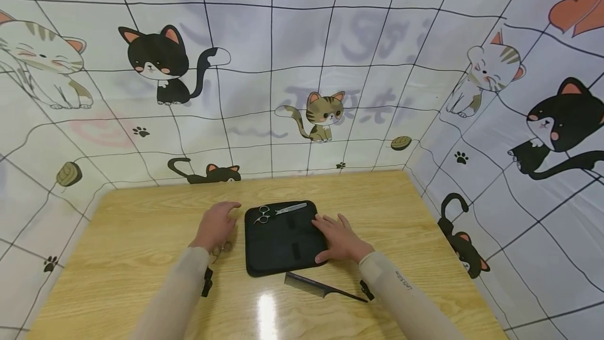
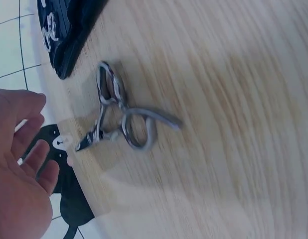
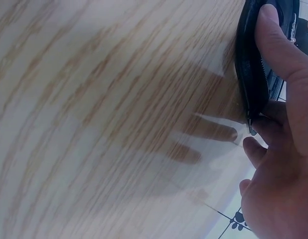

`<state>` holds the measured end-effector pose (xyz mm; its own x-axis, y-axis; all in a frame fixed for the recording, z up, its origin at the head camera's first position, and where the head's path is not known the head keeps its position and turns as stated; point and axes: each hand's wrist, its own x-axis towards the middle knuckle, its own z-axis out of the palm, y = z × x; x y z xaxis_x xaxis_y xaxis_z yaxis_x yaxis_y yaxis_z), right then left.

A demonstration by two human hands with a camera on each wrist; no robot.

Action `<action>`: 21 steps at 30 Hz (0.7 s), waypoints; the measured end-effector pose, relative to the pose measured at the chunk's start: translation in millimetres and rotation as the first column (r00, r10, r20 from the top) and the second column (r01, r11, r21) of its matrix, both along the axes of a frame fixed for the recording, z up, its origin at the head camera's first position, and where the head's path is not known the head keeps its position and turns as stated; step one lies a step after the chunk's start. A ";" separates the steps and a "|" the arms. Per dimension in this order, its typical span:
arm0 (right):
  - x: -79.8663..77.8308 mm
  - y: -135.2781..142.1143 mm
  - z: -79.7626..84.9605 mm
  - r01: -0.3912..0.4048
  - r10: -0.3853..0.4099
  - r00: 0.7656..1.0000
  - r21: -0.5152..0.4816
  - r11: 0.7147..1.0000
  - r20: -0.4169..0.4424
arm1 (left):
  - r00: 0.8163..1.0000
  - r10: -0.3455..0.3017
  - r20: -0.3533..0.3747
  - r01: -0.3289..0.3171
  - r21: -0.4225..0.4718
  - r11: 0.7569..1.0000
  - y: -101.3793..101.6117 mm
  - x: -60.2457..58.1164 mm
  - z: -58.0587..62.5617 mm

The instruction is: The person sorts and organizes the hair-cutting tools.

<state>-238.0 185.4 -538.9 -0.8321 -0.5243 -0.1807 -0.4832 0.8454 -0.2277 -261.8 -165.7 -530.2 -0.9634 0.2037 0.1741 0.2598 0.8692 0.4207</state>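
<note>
A flat black zip case (image 1: 285, 237) lies on the table, with silver hairdressing scissors (image 1: 263, 215) along its far edge. My right hand (image 1: 342, 237) touches the case's right side. Its thumb (image 3: 276, 45) rests on the case near the edge, while the other fingers spread beside the far right corner. Left of the case, apart from it, my left hand (image 1: 216, 227) holds nothing, its fingers loosely bent. A second pair of scissors (image 2: 126, 107) lies on the wood by the left wrist, partly hidden in the head view.
A black tail comb (image 1: 306, 283) lies in front of the case, its thin handle pointing toward the right forearm. The light wooden table (image 1: 377, 203) meets cat-printed cloth walls (image 1: 250, 93) at the back and both sides. Light glares off the table's front.
</note>
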 end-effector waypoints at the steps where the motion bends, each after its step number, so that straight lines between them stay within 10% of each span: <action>1: 0.0 -0.3 0.1 0.002 -0.002 1.000 0.004 1.000 -0.001 | 1.000 0.008 0.001 -0.008 -0.002 1.000 -2.6 1.3 0.4; 21: 0.1 10.1 0.3 0.039 -0.038 0.999 -0.078 0.996 0.019 | 1.000 0.018 -0.020 -0.019 -0.045 0.999 -39.0 24.1 -3.1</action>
<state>-238.0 195.5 -538.6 -0.8489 -0.5052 -0.1553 -0.4460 0.8424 -0.3024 -237.7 -204.7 -533.3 -0.9637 0.1939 0.1835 0.2511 0.8921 0.3756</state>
